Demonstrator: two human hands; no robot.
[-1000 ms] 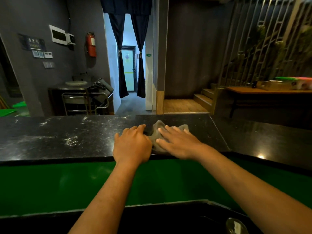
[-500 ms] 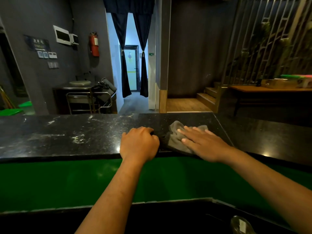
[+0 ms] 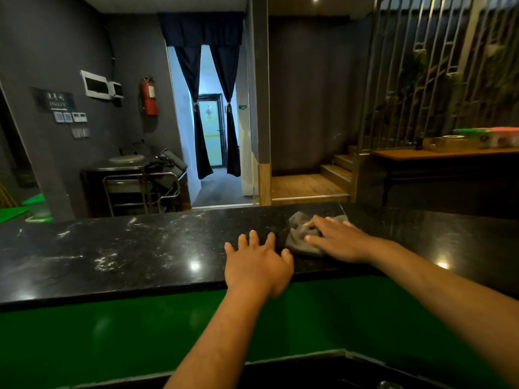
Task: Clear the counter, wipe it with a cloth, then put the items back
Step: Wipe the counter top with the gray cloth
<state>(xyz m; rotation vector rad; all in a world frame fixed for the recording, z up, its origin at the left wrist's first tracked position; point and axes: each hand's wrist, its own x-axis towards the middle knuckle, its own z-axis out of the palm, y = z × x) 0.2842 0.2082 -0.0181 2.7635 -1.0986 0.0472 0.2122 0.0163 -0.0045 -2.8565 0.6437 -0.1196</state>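
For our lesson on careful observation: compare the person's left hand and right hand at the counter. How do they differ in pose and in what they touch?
The right hand presses flat on the grey cloth; the left hand touches no cloth and lies on the bare counter. The left hand's fingers are spread; the right hand's lie closer together. The right hand reaches further across the counter. Both are open, palm down.

Red fire extinguisher (image 3: 148,96) on grey wall, dark curtains (image 3: 200,108), wooden steps (image 3: 335,171), metal trolley (image 3: 140,192)

Both hands (image 3: 257,265) flat (fingers spread).
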